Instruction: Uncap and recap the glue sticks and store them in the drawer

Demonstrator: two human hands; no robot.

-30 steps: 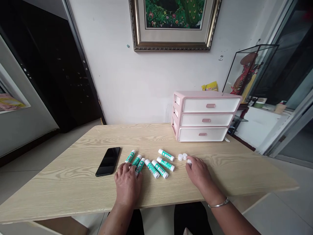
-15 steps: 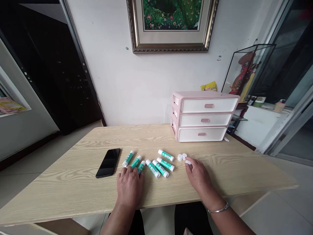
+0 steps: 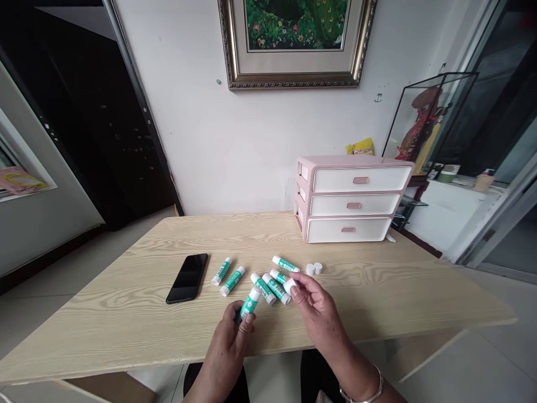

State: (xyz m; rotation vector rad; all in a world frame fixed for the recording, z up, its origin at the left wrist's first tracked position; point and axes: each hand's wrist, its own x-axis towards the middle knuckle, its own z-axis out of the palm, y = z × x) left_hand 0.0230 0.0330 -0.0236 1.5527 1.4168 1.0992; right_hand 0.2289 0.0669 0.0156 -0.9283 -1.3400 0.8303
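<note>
My left hand (image 3: 232,334) is closed around a green and white glue stick (image 3: 250,303), raised and tilted above the near part of the table. Between the thumb and fingers of my right hand (image 3: 315,305) is a small white cap (image 3: 289,285), a short way right of that stick and apart from it. Several more glue sticks lie on the wood: one pair to the left, with a nearer stick (image 3: 232,281), and a cluster in the middle, including one stick (image 3: 276,289) partly beside my right fingers. Two loose white caps (image 3: 314,269) stand beyond my right hand.
A black phone (image 3: 187,279) lies left of the sticks on the wooden table (image 3: 126,319). At the back right stands a pink and white drawer unit (image 3: 352,205) with a yellow packet (image 3: 361,146) behind its top. A framed picture (image 3: 293,81) hangs on the wall.
My left hand has lifted a glue stick off the table and turned it upright. My right hand has picked up a white cap and carried it left toward that stick.
</note>
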